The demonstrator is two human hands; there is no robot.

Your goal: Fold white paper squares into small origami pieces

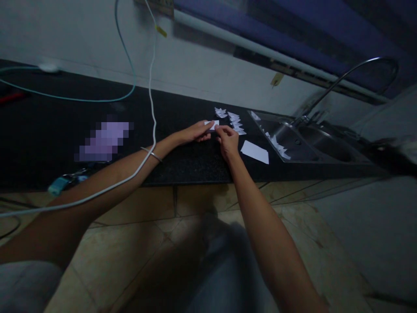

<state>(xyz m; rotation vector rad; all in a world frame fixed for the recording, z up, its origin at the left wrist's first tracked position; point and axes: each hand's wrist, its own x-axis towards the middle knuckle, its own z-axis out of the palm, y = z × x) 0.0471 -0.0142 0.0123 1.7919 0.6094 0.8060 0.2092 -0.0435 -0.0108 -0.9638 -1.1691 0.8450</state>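
Note:
Above the dark counter, a small piece of white paper [213, 124] is held between both hands. My left hand [197, 131] grips its left side, thumb on top and fingers curled beneath. My right hand [228, 139] pinches the near right edge of the same piece. Just beyond the hands lie several folded white paper shapes [235, 121], pointed and set in a row, with another small group [220, 113] to their left. To the right of my right hand rests a stack of flat white paper sheets [255, 152].
More folded papers [279, 147] lie along the left rim of a steel sink [312, 150] with a curved faucet [348, 71]. A white cable [152, 104] hangs across my left forearm. A teal cable [81, 100], a blurred-out purple item [106, 141] and keys with a teal fob [59, 184] are at left.

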